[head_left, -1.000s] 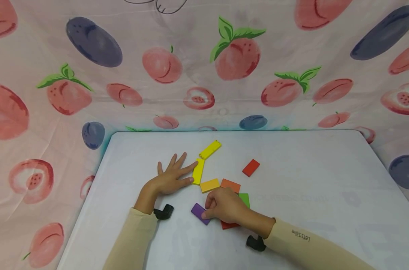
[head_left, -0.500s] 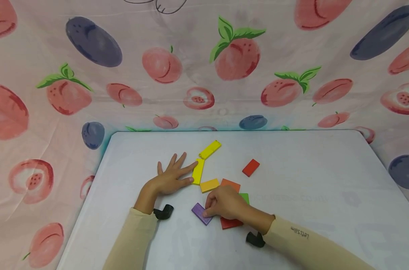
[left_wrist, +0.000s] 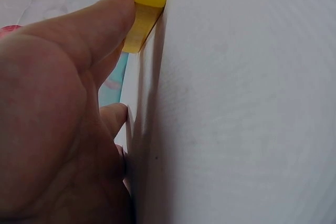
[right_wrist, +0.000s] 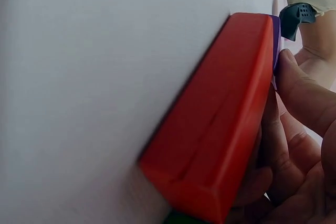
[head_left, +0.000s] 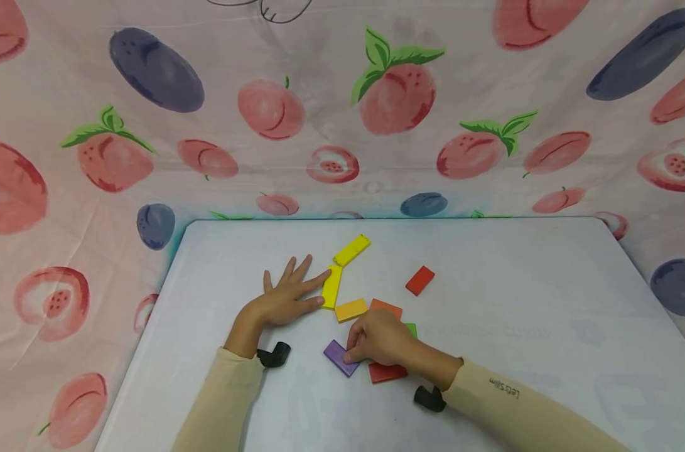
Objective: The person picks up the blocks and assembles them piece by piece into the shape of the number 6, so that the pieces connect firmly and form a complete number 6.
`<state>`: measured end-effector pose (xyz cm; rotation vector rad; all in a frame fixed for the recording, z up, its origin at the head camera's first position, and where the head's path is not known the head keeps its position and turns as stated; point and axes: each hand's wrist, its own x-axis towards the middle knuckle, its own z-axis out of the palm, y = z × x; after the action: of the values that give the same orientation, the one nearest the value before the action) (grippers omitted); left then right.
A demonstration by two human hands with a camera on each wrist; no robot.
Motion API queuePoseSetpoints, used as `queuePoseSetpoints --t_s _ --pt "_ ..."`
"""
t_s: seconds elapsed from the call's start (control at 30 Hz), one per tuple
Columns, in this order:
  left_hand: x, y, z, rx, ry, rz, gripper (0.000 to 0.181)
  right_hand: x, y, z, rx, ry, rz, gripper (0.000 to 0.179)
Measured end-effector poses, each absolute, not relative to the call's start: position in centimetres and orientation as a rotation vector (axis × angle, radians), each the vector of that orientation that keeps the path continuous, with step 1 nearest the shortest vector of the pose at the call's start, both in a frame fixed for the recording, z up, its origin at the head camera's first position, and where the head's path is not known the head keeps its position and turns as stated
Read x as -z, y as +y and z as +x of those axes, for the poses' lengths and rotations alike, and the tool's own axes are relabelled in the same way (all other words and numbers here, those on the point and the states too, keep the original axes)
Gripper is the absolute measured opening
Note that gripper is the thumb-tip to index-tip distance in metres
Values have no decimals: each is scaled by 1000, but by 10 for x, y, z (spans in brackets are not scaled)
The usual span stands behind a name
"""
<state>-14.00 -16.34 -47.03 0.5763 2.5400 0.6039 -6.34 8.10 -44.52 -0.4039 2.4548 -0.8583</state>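
My right hand [head_left: 380,339] holds a purple block [head_left: 338,356] by its right end, thumb on the near side. The fingers behind are partly hidden. A red block [head_left: 387,373] lies flat just right of the purple one; in the right wrist view this red block [right_wrist: 215,103] fills the middle. My left hand [head_left: 285,300] lies spread on the board, thumb and index fingertips touching the left side of a yellow block [head_left: 332,289]. In the left wrist view the thumb meets the yellow block's end [left_wrist: 149,3].
A second yellow block [head_left: 351,250] touches the first at the back. Amber [head_left: 351,311], orange [head_left: 388,309] and partly hidden green [head_left: 412,329] blocks curve round my right hand. One red block [head_left: 420,280] lies apart on the white board [head_left: 517,282]. Fruit-print cloth [head_left: 319,125] hangs behind.
My right hand has slid the purple block slightly right, towards the near red block. More of that red block shows now. The left hand and the yellow blocks have stayed still.
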Motion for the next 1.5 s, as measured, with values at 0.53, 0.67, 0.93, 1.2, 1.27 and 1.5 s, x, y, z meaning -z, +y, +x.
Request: queuePoseSetpoints --t_s 0.53,0.67,0.93,1.2,1.27,1.5 --pt "473 -164 -142 -603 2542 584 63 447 81 -63 837 2462 -377 16" --pt "473 -164 -142 -602 2542 584 63 446 81 -63 818 2469 -385 16" --pt "473 -164 -143 -593 2543 580 63 446 82 -64 806 2459 -383 16" --pt "472 -164 -142 -606 2533 574 63 449 83 -65 815 2454 -388 16" --pt "472 -165 -141 -610 2532 579 63 449 83 -65 816 2454 -398 16" --pt "471 -165 -141 -603 2534 578 63 445 84 -65 822 2429 -374 15"
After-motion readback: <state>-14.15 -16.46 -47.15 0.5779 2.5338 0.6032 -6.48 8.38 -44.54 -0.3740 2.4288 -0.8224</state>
